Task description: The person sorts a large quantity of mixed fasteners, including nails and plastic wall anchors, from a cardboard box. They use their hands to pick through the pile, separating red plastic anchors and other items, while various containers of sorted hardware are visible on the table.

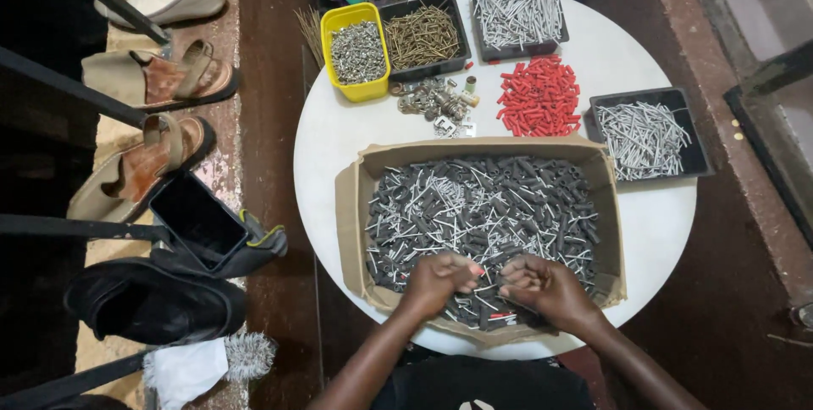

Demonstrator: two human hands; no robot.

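Our left hand & right hand sit clenched at the near edge of 1 cardboard box, fingers pinching small bits we can't make out. Grey plugs & nails lie under/beyond both. Farther on the desk: 3 black trays, 1 yellow tub, 1 red plug heap.

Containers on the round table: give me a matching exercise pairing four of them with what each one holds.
Column one:
1. yellow tub
2. cardboard box
3. right-edge black tray
4. black tray beside the yellow tub

Column two:
A. grey wall plugs mixed with silver screws
B. brass-coloured screws
C. small silver screws, heaped
D. long silver nails or screws, spread loosely

Pairs: 1-C, 2-A, 3-D, 4-B.
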